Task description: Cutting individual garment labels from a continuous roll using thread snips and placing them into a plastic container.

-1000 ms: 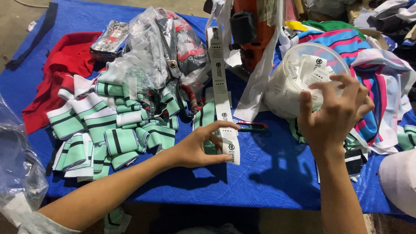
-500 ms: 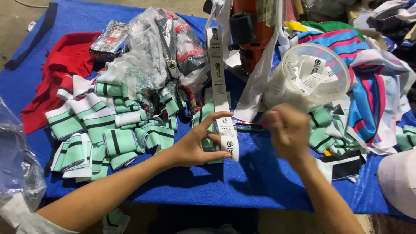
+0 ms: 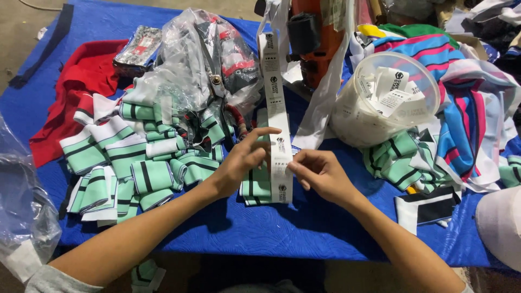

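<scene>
Hands: both meet at the lower part of a long white label strip (image 3: 278, 130), low in the middle of the head view.
Left hand (image 3: 241, 163): fingers half curled, index finger stretched out so its tip lies on the strip's left edge; the thumb side is hidden, so whether it pinches cannot be told.
Right hand (image 3: 320, 173): loosely closed, fingertips pinching the strip's right edge just above its bottom end.
Label strip: narrow, flat, smooth woven tape with dark printed marks at even steps; it runs from the orange machine (image 3: 320, 49) at the top down to the desk, its end lying over a folded collar piece.
Collar pieces (image 3: 135, 168): ribbed knit bands, mint green with black and white stripes, folded and heaped left of the hands.
Desk (image 3: 282, 233): covered with a blue cloth of fine, pebbled texture.
Plastic bag (image 3: 184, 70): clear, crinkled, glossy, lying over the heap's far side.
Tub (image 3: 385, 97): round, translucent plastic, tipped toward the camera, holding loose white tags; right of the strip.
Red cloth (image 3: 76, 92): soft, crumpled, at the far left.
Striped fabric (image 3: 467, 108): pink, blue, green and white, piled at the right.
</scene>
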